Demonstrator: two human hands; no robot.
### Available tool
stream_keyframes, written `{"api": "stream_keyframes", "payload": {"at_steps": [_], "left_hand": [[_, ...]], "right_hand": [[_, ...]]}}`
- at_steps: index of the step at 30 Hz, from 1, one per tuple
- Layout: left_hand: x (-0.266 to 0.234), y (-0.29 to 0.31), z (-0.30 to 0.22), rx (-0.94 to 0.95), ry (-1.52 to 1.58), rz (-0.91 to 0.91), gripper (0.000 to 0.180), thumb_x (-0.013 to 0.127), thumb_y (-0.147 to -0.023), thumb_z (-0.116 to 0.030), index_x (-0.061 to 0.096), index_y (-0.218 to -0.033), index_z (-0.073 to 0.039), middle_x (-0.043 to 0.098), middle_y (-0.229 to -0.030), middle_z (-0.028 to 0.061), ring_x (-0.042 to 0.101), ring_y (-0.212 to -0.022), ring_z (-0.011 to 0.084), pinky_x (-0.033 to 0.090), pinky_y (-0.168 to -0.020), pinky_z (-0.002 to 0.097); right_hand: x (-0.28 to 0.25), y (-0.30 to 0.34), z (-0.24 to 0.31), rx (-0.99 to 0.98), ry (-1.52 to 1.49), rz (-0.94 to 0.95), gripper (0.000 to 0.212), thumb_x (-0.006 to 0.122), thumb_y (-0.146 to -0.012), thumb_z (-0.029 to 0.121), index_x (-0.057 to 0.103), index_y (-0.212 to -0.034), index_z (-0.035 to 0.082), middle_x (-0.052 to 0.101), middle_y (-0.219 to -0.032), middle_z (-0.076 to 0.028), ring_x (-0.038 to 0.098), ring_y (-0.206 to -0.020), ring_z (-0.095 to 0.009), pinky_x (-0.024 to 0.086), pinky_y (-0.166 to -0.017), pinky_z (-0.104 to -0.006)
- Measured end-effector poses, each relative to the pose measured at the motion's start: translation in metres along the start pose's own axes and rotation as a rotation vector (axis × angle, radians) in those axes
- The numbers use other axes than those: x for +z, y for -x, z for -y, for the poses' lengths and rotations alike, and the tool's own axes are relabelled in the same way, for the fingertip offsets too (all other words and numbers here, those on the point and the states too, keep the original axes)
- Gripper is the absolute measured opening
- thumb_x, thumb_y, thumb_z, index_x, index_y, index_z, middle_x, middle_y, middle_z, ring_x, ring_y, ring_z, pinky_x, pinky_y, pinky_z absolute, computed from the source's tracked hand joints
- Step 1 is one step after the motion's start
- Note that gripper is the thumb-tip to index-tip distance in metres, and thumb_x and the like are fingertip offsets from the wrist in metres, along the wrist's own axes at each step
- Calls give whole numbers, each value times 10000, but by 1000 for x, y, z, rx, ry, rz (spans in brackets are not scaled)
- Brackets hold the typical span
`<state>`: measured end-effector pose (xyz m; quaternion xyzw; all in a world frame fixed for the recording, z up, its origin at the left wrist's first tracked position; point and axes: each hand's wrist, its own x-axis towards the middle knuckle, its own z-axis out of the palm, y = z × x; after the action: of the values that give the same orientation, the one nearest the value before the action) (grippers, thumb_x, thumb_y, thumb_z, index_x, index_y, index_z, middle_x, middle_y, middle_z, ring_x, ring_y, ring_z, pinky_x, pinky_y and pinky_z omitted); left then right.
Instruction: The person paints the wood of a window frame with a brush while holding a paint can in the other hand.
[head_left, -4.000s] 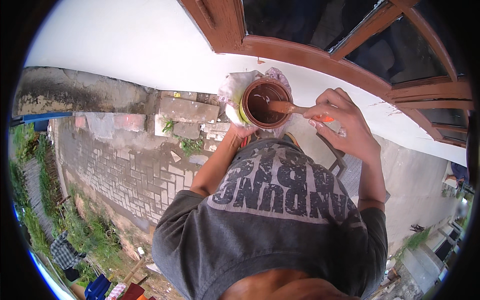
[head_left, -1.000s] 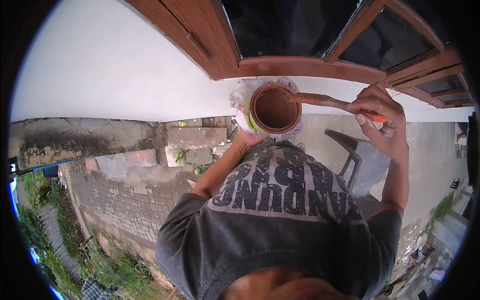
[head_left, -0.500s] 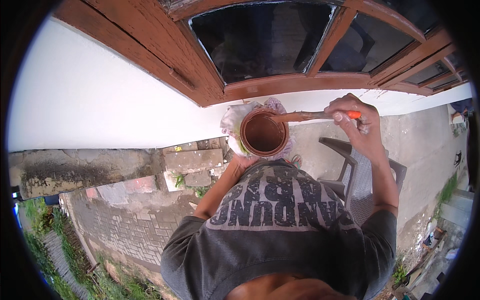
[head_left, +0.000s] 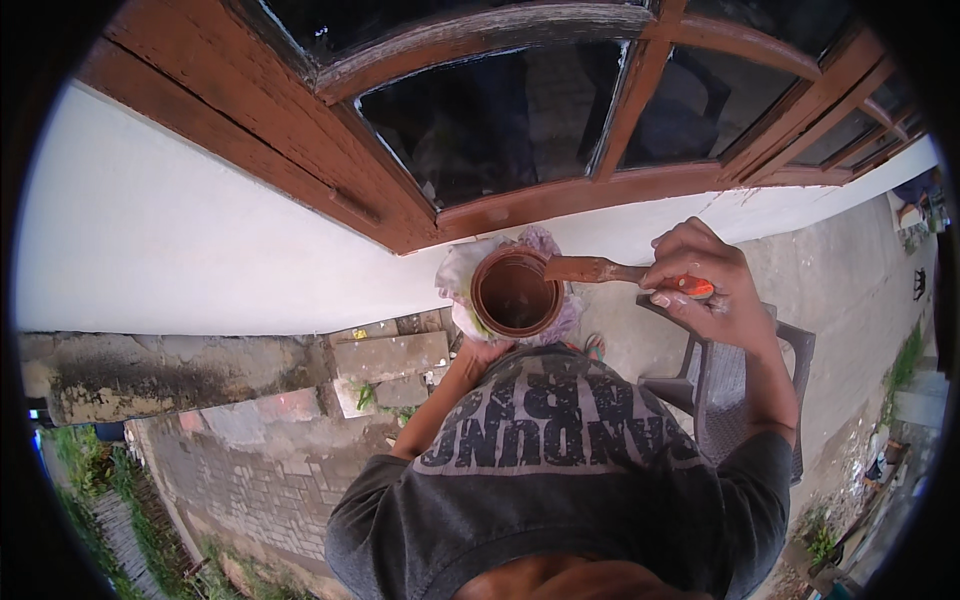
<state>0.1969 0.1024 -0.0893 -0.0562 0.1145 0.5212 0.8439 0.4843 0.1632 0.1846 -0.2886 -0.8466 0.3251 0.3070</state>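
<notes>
My left hand (head_left: 484,349) supports a round paint can (head_left: 476,300) from below and the near side; most of its fingers are hidden. Reddish-brown paint coats the can's inside and rim. A pale, purplish cloth (head_left: 457,272) is bunched around the can, between it and the hand. To the right, my right hand (head_left: 708,283) is closed around the orange-tipped handle of a paintbrush (head_left: 592,269). The brush lies almost level, its brown-coated end at the can's right rim.
A brown wooden window frame (head_left: 520,208) with dark glass panes and worn paint spans the top, above a white wall (head_left: 200,240). Below my right arm stands a dark plastic chair (head_left: 715,400). Stone slabs (head_left: 390,350) lie at left, beside weathered paving (head_left: 270,460).
My right hand and the brush have moved down and slightly left in view, and the brush end has shifted to the can's rim. The window frame appears lower.
</notes>
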Motion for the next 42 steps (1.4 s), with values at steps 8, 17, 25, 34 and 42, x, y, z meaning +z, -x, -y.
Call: {"api": "stream_keyframes", "payload": {"at_steps": [8, 17, 25, 34, 42], "left_hand": [[2, 5, 9, 4, -5, 3, 608, 409, -942, -477, 355, -1419, -103, 408, -1425, 152, 426, -1304, 311, 378, -1077, 494], [-3, 12, 5, -7, -7, -19, 614, 424, -936, -475, 353, -1419, -104, 407, -1424, 154, 427, -1303, 312, 381, -1075, 493], [1, 9, 3, -30, -12, -6, 619, 438, -930, -473, 351, -1420, -104, 406, -1422, 156, 428, -1302, 313, 383, -1074, 491], [0, 4, 6, -59, -18, 5, 626, 454, -924, -471, 348, -1420, -104, 406, -1421, 158, 429, -1300, 314, 386, -1073, 490], [0, 1, 7, -99, -65, -8, 632, 468, -918, -469, 346, -1420, -105, 405, -1419, 160, 430, -1299, 315, 388, -1071, 488]], "right_hand": [[44, 12, -24, 365, -353, -340, 133, 619, -902, 80, 674, -883, -40, 671, -793, -81, 559, -635, -77, 460, -542, -213], [32, 22, -24, 293, -289, -457, 81, 657, -854, 43, 691, -901, -13, 666, -813, -66, 575, -750, -107, 491, -745, -273], [22, 21, -9, 65, 10, -195, 152, 672, -777, -19, 670, -917, 38, 657, -807, -48, 575, -783, -193, 436, -1006, -452], [-8, 29, 11, -258, 396, -924, 277, 551, -959, 264, 610, -987, -6, 575, -901, -144, 580, -900, -242, 411, -1009, -555], [6, 15, -10, -270, 600, -1379, 268, 490, -990, 211, 595, -1006, -36, 603, -924, -152, 608, -984, -277, 415, -1023, -519]]}}
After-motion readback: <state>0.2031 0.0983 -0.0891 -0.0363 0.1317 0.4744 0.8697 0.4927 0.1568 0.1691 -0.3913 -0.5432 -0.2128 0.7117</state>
